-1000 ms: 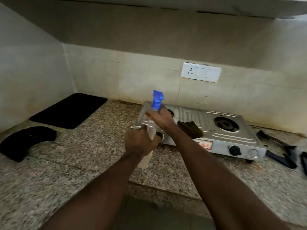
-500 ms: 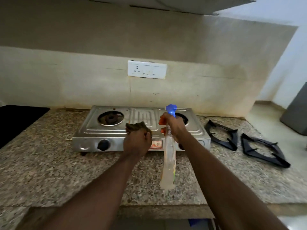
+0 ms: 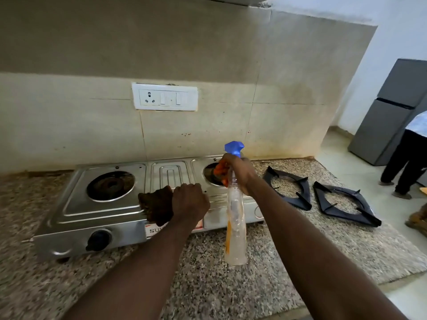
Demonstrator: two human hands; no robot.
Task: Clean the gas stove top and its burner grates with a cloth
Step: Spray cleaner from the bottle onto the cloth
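The left hand point(image 3: 190, 202) is bunching the cloth point(image 3: 156, 205) on the stove top point(image 3: 104, 209), the right hand point(image 3: 238, 172) is gripping a spray bottle point(image 3: 235, 227) above it, and wiping is seemingly just starting, both grates point(image 3: 288, 188) lying aside on the counter point(image 3: 231, 285)

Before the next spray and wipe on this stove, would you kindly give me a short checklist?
1. Cloth gripped by left hand, on the stove top: ok.
2. Spray bottle gripped by right hand: ok.
3. First grate and second grate off the stove, on the counter: ok.
4. Nozzle pointed at the stove: cannot tell.
5. Liquid left in the spray bottle: cannot tell.
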